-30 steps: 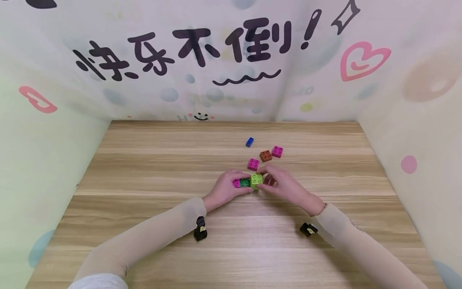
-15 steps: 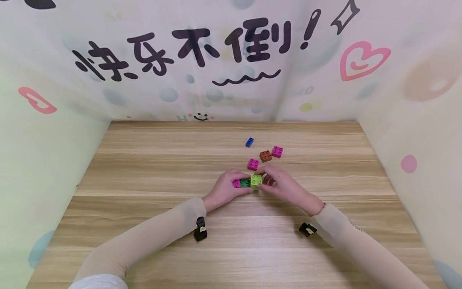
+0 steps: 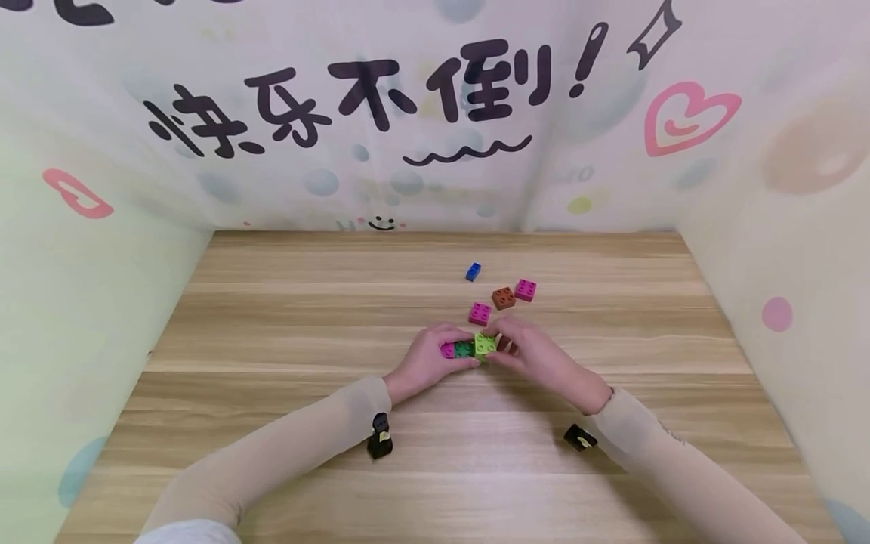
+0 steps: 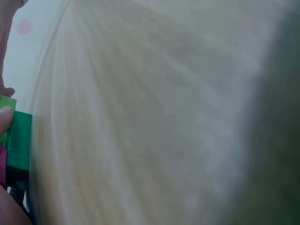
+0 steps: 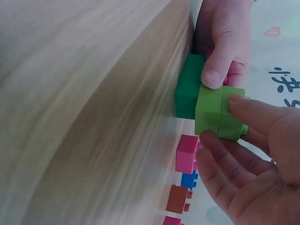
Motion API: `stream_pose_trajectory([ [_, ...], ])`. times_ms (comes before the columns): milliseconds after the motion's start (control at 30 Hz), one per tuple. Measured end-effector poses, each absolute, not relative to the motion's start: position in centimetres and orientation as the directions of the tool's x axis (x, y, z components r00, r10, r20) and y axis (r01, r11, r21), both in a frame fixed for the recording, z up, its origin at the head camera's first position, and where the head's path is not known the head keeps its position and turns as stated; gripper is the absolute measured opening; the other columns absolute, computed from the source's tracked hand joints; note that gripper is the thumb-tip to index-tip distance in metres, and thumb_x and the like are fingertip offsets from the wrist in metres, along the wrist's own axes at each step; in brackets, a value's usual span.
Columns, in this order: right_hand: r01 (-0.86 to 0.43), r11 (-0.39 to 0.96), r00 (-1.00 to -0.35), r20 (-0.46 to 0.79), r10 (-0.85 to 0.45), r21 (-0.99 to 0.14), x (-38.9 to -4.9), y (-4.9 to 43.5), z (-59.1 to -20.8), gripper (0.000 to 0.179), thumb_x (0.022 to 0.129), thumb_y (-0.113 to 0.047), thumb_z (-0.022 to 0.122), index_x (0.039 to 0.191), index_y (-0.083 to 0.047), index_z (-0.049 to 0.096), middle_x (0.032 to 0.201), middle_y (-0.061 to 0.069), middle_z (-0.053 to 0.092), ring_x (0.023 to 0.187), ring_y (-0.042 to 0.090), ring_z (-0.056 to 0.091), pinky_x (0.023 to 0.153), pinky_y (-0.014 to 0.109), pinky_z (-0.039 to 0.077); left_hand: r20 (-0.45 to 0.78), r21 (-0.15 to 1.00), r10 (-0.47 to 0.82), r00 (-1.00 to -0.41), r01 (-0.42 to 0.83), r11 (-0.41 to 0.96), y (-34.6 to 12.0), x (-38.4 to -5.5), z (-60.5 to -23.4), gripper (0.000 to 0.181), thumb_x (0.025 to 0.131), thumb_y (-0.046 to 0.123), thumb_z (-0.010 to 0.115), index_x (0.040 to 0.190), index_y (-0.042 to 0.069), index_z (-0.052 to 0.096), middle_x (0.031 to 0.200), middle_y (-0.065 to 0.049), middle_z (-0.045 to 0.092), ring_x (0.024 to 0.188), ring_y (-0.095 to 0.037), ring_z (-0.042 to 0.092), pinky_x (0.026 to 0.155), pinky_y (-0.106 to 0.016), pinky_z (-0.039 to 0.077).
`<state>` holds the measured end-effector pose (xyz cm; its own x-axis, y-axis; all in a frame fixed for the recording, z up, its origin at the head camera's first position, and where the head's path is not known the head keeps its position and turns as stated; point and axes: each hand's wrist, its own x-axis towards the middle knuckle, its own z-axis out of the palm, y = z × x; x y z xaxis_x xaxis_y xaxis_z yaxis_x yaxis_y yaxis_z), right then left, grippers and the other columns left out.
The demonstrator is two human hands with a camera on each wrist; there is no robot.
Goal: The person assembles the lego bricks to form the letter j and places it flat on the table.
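Just below the centre of the head view, I am watching two bare hands working on one small cluster of toy bricks over the wood-grain tabletop [image 3: 292, 317]. The person's left hand [image 3: 423, 364] is pinching a dark green plastic brick [image 3: 464, 349] between thumb and fingers, with a magenta plastic brick [image 3: 448, 350] appearing to sit on its left part, half hidden by that hand. The right hand [image 3: 542, 364] is pinching a lime-green plastic stack [image 5: 211, 110] between thumb and fingers at the cluster's right end; a seam is showing across it in the right wrist view, so I am taking it for two bricks, one on the other. I am judging the joining to be partway along: the magenta piece is looking seated and the lime stack is meeting the dark green brick, though I cannot tell whether it is locked on. Above the hands, right of the centre, four pieces are lying unattached: a square pink-magenta brick [image 3: 479, 313] nearest, a square brown brick [image 3: 504, 298], another pink-magenta brick [image 3: 526, 290] just beside it, and a narrow blue brick [image 3: 473, 272] farthest up. Those I am counting as untouched.
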<state>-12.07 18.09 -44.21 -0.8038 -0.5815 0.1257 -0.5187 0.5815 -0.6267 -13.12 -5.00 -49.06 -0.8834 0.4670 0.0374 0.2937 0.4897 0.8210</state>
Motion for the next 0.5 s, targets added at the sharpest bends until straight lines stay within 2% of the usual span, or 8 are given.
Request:
stream_pose_trajectory([
  [300, -0.559, 0.599, -0.793, 0.157, -0.589, -0.573, -11.93, 17.97, -44.27, 0.030, 0.092, -0.010, 0.080, 0.117, -0.004, 0.065, 0.109, 0.008, 0.069, 0.091, 0.021, 0.068, 0.078, 0.030, 0.060, 0.041, 0.821, 0.467, -0.884, 0.296, 0.488, -5.00, -13.12, -48.86, 0.049, 0.086, 0.025, 0.087, 0.130, 0.007, 0.072, 0.129, -0.010, 0.070, 0.120, -0.028, 0.062, 0.104, -0.044, 0.049],
  [500, -0.527, 0.587, -0.807, 0.146, -0.572, -0.615, -11.82, 18.53, -44.75, 0.036, 0.091, -0.009, 0.080, 0.124, -0.004, 0.066, 0.118, 0.010, 0.070, 0.094, 0.021, 0.069, 0.079, 0.030, 0.061, 0.040, 0.820, 0.465, -0.885, 0.295, 0.491, -4.94, -12.95, -49.08, 0.050, 0.087, 0.026, 0.087, 0.131, 0.008, 0.072, 0.129, -0.009, 0.070, 0.119, -0.027, 0.062, 0.104, -0.044, 0.050],
])
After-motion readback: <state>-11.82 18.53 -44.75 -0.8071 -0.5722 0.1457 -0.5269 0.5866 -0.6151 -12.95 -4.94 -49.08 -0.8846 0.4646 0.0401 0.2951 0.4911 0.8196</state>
